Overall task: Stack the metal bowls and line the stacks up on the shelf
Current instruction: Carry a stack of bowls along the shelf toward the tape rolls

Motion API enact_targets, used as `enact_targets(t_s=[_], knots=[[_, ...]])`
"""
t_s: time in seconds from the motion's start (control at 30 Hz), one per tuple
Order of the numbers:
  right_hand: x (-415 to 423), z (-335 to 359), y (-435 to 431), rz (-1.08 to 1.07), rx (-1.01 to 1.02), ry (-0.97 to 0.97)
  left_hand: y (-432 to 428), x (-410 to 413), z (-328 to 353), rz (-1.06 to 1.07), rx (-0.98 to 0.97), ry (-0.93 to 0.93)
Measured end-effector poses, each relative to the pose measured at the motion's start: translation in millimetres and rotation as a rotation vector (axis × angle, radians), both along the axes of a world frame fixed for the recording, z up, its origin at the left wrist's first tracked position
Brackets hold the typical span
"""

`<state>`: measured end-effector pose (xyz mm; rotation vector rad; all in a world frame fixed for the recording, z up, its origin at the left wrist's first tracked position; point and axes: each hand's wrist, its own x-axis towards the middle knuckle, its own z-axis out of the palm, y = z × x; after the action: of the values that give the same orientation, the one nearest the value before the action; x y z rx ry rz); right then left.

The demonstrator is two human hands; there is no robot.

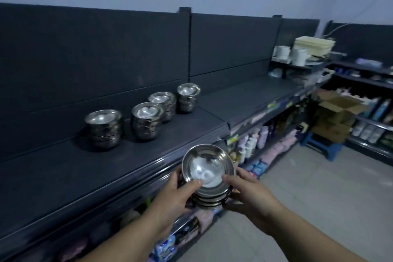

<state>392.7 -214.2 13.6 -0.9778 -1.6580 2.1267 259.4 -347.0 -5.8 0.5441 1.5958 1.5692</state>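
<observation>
Head view: both hands hold a stack (209, 178) of metal bowls in the air, just off the shelf's front edge. The left hand (176, 195) grips its near-left side, with the thumb hooked over the top bowl's rim and the fingers curled round the wall. The right hand (246, 193) grips the opposite side, thumb on the rim, its fingers passing under and behind the bowls, out of sight. The stack looks like 4 or 5 bowls, though blur along the lower rims leaves the count unsure. It tilts a little, mouth toward the camera.

Beyond the hands and to their left, on the shelf (106, 166), a row (147, 120) of 4 stacks stands near the back panel, each apart from its neighbour. Bare shelf lies ahead of the left hand, nearer than the closest of those stacks.

The bowls are polished steel, so they are likely stiff, hard to break, and slick. Nested loosely, they could slide or rock on one another if only the top rim were held. Together they probably weigh enough to want 2 hands. The safest hold seems to be a clamp, with fingers beneath the bottom bowl and thumbs pressing down on the top rim. That would keep the nest tight until its base sits flat.
</observation>
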Motion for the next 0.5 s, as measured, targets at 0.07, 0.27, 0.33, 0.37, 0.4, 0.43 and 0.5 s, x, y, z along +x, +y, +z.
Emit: enact_targets(t_s=[0.07,0.27,0.33,0.37,0.4,0.43,0.5], knots=[[33.9,0.1,28.9,-0.085,-0.012,0.003,40.3,22.2,-2.4,-0.09,-0.005,-0.013],[92.2,-0.8,106.7,-0.264,-0.013,-0.008,145.2,59.8,-0.4,-0.3,-0.019,-0.016],[97.3,-2.6,131.8,-0.309,-0.017,-0.001,177.5,62.0,-0.9,-0.34,-0.006,-0.017],[98.0,-3.5,144.9,-0.329,-0.018,0.004,194.6,61.4,-2.1,-0.359,0.002,-0.016],[97.7,-4.7,158.8,-0.348,-0.018,0.006,211.3,60.2,-2.8,-0.376,0.008,-0.014],[96.1,-6.0,173.1,-0.364,-0.018,0.006,228.0,57.3,-4.3,-0.39,0.01,-0.01],[88.8,-7.7,203.0,-0.386,-0.014,0.0,262.8,47.4,-6.8,-0.412,0.011,-0.006]])
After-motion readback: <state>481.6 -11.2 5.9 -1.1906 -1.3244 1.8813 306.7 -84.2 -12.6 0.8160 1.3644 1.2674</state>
